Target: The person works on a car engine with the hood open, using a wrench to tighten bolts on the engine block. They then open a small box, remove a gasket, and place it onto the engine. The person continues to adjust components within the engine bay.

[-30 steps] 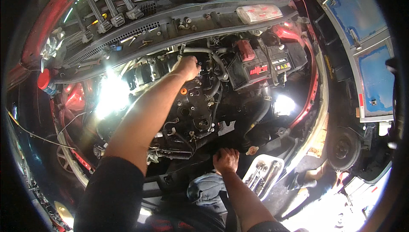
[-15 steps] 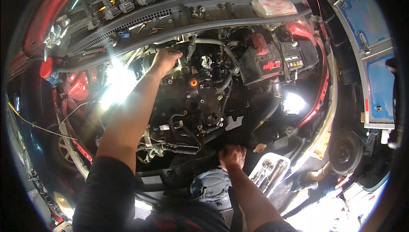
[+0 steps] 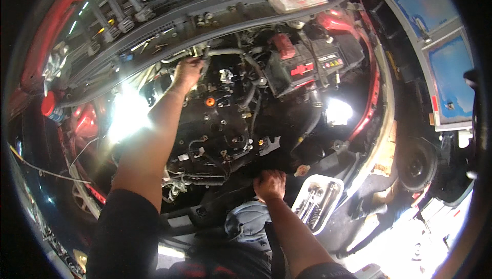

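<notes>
My left hand (image 3: 188, 73) reaches over the engine (image 3: 205, 125) to its rear edge. Its fingers are closed near a hose, around something too dark and small to make out. An orange cap (image 3: 210, 102) sits on the engine, nearer to me than that hand. Down at the front of the engine bay, my right hand (image 3: 270, 185) rests with its fingers curled; what lies under them is hidden. Beside it are a bundled grey-blue cloth (image 3: 247, 221) and a white tray (image 3: 335, 197) of metal tools.
A black battery (image 3: 302, 71) with a red terminal cover stands at the right rear. Several ignition coils (image 3: 125, 22), loose bolts and a wrapped white package (image 3: 297, 1) lie along the cowl. A red-capped container (image 3: 48, 104) is at left; a blue cabinet (image 3: 451, 74) stands at right.
My view has shifted, so the engine bay sits further left and slightly higher in the picture. Both hands stay at about the same spots on the car, the left still closed.
</notes>
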A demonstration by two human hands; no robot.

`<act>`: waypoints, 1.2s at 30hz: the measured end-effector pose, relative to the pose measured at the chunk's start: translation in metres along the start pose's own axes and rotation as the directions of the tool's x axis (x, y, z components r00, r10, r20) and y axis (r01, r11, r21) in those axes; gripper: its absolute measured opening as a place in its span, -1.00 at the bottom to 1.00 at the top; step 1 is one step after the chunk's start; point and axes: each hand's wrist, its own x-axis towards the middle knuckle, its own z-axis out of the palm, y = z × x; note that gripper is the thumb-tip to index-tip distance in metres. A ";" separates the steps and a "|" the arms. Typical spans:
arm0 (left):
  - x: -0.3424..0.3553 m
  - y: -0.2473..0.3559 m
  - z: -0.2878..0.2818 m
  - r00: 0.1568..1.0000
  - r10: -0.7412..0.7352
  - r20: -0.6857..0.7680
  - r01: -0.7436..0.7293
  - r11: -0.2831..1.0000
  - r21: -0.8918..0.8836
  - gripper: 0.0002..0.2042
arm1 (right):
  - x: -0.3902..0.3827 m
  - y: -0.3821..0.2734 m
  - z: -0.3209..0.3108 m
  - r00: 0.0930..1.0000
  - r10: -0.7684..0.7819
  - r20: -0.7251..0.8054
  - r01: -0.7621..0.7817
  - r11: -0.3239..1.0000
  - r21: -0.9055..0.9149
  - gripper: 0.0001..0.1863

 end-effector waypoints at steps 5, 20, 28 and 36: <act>-0.004 0.020 0.040 0.876 0.239 -0.419 -0.272 0.962 -0.019 -0.83 | 0.000 0.000 0.003 0.984 -0.058 -0.168 0.060 0.998 0.007 -0.73; 0.031 -0.006 0.111 0.972 -0.031 0.233 -0.182 0.531 0.827 -0.70 | -0.002 0.002 0.000 0.985 -0.055 -0.163 0.070 0.994 0.085 -0.70; 0.064 -0.039 0.096 0.996 0.004 0.085 -0.062 0.722 0.689 -0.89 | -0.001 0.001 0.004 0.977 -0.043 -0.208 0.060 0.995 0.077 -0.70; 0.034 -0.007 0.093 0.998 0.064 0.022 -0.059 0.646 0.761 -0.87 | -0.002 0.002 -0.001 0.996 -0.008 -0.094 0.024 0.985 0.170 -0.63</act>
